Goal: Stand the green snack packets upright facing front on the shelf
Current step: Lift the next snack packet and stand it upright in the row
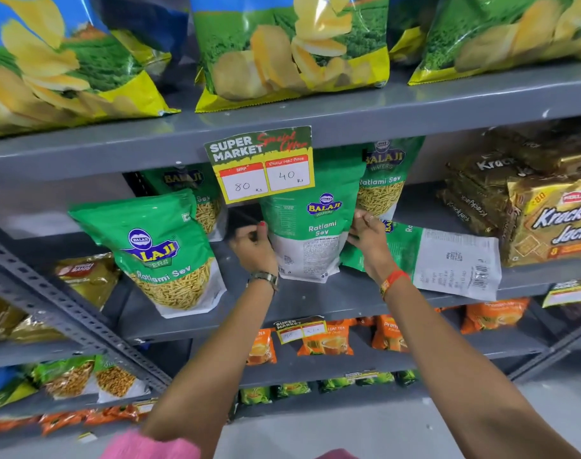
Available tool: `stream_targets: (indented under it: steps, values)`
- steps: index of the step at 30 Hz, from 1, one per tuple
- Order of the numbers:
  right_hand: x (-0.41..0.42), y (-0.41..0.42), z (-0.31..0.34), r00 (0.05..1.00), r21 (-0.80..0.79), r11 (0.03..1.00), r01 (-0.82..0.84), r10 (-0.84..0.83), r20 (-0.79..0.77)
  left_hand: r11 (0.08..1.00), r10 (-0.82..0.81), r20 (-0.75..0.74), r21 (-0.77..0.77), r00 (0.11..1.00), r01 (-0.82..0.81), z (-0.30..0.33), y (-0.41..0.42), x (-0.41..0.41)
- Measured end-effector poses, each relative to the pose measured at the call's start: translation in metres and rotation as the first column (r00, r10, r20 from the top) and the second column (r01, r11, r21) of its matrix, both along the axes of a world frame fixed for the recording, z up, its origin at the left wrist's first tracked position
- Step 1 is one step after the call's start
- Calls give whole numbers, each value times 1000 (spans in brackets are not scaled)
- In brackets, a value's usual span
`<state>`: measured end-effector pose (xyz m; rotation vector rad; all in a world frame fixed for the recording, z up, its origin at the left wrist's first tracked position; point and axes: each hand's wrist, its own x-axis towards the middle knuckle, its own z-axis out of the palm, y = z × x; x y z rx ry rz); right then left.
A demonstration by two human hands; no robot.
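Note:
A green Ratlami Sev packet stands upright at the middle of the grey shelf, its printed back toward me. My left hand grips its left edge and my right hand grips its right edge. To the left, another green packet stands with its front facing out, tilted a little. A further packet lies flat on its side to the right, back label up. Two more green packets stand behind, fronts showing.
A price tag hangs from the shelf above, over the held packet's top. Brown Krack Jack packs fill the shelf's right end. Large chip bags sit on the upper shelf. Orange tea packets line the shelf below.

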<state>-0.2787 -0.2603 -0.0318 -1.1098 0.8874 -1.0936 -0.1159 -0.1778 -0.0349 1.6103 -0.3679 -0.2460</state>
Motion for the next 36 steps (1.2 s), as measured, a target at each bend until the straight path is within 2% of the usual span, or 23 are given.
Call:
stream_targets:
  steps: [3,5,8,11,15,18,21,24,27,30,36]
  values:
    - [-5,7,-3,997,21,997,-75,76,-21,970,-231,215,-28,949,243,13,21,-37]
    - [-8,12,-4,984,26,984,-174,175,-45,939,-342,319,89,884,331,14,30,-52]
    - [-8,22,-7,938,24,941,-338,339,-73,926,-369,437,248,820,284,14,36,-64]
    - [1,31,-16,917,2,922,-388,386,-102,926,-355,472,298,807,233,14,41,-69]
    - [17,40,-16,903,0,911,-413,410,-129,957,-229,470,268,853,109,16,42,-65]
    - [20,39,-11,884,7,899,-438,432,-179,972,-214,474,190,854,138,16,47,-58]
    - [19,31,-4,916,31,923,-384,385,-110,982,-182,398,120,899,145,15,49,-44]
    - [17,20,5,937,43,940,-338,341,-77,964,-265,313,64,912,258,13,46,-27]
    - [15,13,13,938,30,943,-332,333,-93,941,-333,111,-18,936,337,20,34,-12]
    - [13,5,16,939,41,944,-329,331,-92,948,-318,-59,-53,946,315,33,19,5]
    - [12,3,26,902,46,908,-417,420,-103,956,-285,-315,-26,906,292,43,-3,35]
